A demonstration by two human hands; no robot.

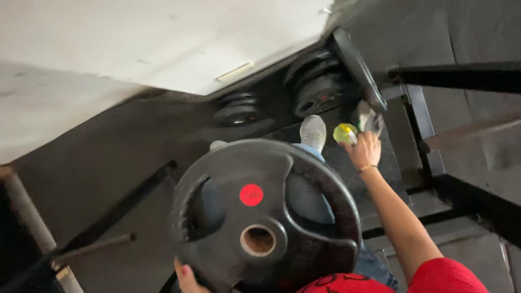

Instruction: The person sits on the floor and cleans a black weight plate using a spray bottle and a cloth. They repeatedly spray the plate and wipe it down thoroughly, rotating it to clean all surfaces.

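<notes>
Plate (266, 217) hides left hand (187, 276) (mostly), legs.

A pale, off-white wall (135, 49) filled the upper left of the frame, with a small cream plate (235, 71) fixed near its lower edge. Below it ran dark rubber flooring (97, 179) — matte, scuffed, dimly lit. Stacks of black weight plates (317, 87) rested at the wall's foot, upper centre. Black steel frame bars (461, 76) crossed the right side — another bar (125, 203) slanted across the lower left.
</notes>
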